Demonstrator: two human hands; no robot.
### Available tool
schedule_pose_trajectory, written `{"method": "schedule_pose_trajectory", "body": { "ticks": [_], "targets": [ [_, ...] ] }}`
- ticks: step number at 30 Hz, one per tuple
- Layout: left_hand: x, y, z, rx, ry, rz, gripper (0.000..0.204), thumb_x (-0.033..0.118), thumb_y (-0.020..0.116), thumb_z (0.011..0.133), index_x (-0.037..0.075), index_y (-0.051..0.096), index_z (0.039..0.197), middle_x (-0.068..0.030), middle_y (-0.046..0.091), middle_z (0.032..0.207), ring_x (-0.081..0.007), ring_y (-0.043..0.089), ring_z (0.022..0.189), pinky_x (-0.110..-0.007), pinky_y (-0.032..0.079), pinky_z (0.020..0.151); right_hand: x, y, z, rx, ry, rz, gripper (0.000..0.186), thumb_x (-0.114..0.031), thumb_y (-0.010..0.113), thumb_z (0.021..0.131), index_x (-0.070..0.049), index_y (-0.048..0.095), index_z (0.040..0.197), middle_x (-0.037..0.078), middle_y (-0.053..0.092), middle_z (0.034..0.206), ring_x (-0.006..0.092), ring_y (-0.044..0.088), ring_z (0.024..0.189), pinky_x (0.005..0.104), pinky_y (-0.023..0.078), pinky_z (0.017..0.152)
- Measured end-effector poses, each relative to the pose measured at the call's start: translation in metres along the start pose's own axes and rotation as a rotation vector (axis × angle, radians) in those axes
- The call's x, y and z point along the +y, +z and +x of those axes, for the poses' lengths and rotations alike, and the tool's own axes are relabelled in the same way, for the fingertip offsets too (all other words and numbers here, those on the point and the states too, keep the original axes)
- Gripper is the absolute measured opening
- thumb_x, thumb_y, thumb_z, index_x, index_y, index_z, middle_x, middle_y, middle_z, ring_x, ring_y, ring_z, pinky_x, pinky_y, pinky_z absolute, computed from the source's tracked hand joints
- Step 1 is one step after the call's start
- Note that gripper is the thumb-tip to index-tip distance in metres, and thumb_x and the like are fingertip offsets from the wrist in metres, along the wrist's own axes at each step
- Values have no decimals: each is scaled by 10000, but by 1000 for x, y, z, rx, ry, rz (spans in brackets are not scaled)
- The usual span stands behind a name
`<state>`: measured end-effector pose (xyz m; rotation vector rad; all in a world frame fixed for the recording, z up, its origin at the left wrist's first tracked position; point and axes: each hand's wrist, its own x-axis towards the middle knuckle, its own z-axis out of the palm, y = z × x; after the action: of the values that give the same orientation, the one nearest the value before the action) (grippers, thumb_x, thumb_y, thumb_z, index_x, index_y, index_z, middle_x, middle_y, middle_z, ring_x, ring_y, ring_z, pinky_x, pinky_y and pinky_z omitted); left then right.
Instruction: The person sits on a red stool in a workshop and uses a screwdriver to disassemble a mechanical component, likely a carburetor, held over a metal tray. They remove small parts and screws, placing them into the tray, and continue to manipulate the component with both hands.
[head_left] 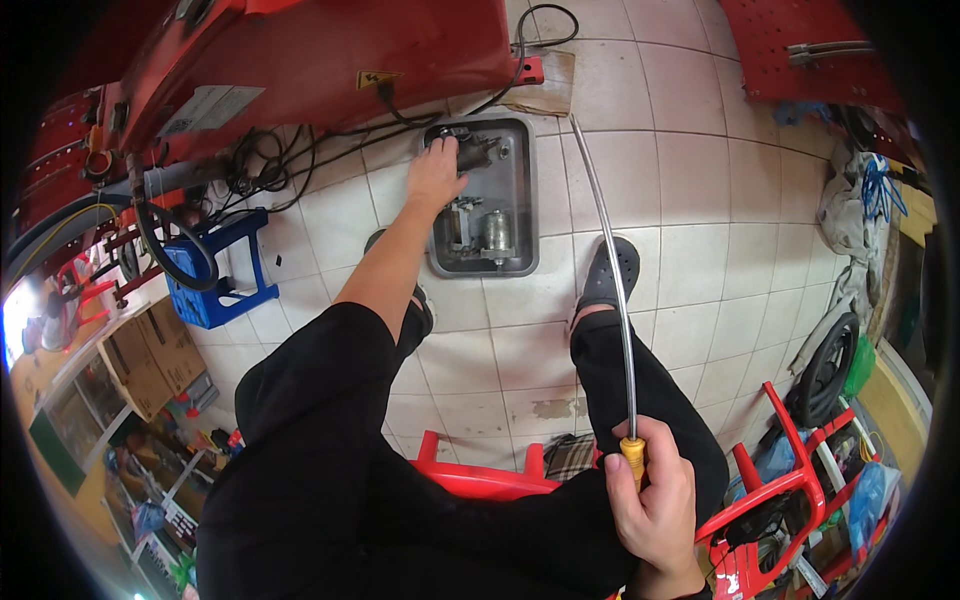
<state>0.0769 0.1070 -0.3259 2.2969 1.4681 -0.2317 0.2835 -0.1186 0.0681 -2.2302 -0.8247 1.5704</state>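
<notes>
My left hand (435, 170) reaches into a grey tray (530, 200) on the floor, its fingers curled over a dark metal part (480, 152) at the tray's far end. Two silvery metal parts, one cylindrical (497, 232), the other (462, 220) beside it, lie in the near half. My right hand (650, 490) grips the yellow handle (632, 450) of a long thin metal rod (605, 225), which points away from me, its far end just right of the tray.
A red machine (300, 60) with black cables stands beyond the tray, a blue plastic stool (200, 295) at left. My feet (612, 265) flank the tray. A red seat (480, 478) is under me. Red chairs (790, 480), hoses and bags crowd the right, cardboard boxes (150, 360) the left.
</notes>
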Motion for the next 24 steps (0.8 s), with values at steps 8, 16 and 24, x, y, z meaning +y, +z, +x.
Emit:
{"method": "schedule_pose_trajectory", "body": {
  "ticks": [8, 16, 24],
  "targets": [
    [15, 20, 5, 95, -77, 180, 559, 292, 778, 651, 88, 528, 1107, -77, 534, 1059, -253, 561, 996, -379, 460, 814, 0, 0, 3, -10, -4, -17, 176, -20, 569, 834, 10, 521, 1001, 8, 471, 567, 62, 430, 501, 216, 322, 470],
    [1, 35, 17, 98, -5, 212, 487, 309, 779, 644, 78, 577, 1022, -81, 538, 1034, -246, 582, 952, -369, 463, 797, 4, -2, 6, -12, -52, -25, 169, -22, 573, 838, 11, 519, 995, 23, 483, 588, 77, 445, 510, 223, 344, 485],
    [-12, 6, 7, 66, 57, -200, 597, 379, 725, 647, 49, 595, 1127, -111, 542, 1065, -309, 593, 932, -399, 489, 811, 2, -5, 6, -36, -41, -26, 169, -26, 576, 840, 1, 519, 996, 31, 492, 595, 85, 459, 520, 229, 350, 493]
  ]
}}
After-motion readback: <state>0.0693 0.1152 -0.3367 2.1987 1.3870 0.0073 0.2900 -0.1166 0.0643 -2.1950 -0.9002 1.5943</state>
